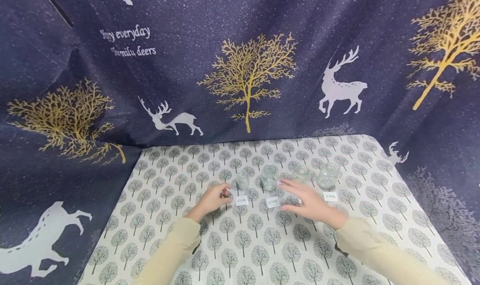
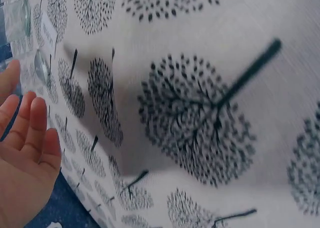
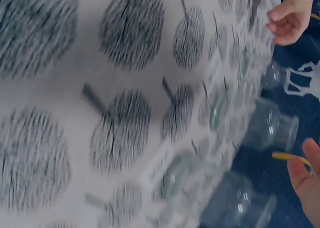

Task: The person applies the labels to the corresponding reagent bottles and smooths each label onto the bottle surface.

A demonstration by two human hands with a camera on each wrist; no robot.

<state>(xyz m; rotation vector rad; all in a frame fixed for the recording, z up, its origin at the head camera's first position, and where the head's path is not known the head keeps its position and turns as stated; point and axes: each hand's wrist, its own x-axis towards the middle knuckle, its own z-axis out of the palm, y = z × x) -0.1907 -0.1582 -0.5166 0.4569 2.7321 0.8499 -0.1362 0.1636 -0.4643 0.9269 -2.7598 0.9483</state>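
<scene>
Several clear glass vessels stand in a row on the table. The leftmost is a small glass jar (image 1: 243, 180), followed by a larger glass jar (image 1: 269, 177), a low round one (image 1: 301, 173) and a wide one (image 1: 328, 176) at the right. My left hand (image 1: 214, 199) hovers left of the smallest jar, fingers loosely bent and holding nothing; the left wrist view shows its palm (image 2: 30, 163). My right hand (image 1: 308, 201) reaches in front of the low round jar with fingers and thumb apart, nothing between them. Contact with the cloth cannot be told.
Small white printed cards lie before the jars: a left card (image 1: 241, 200), a middle card (image 1: 273, 202) and a right card (image 1: 331, 196). A tree-print cloth (image 1: 243, 251) covers the table. Behind it hangs a dark blue deer-print curtain (image 1: 210, 22).
</scene>
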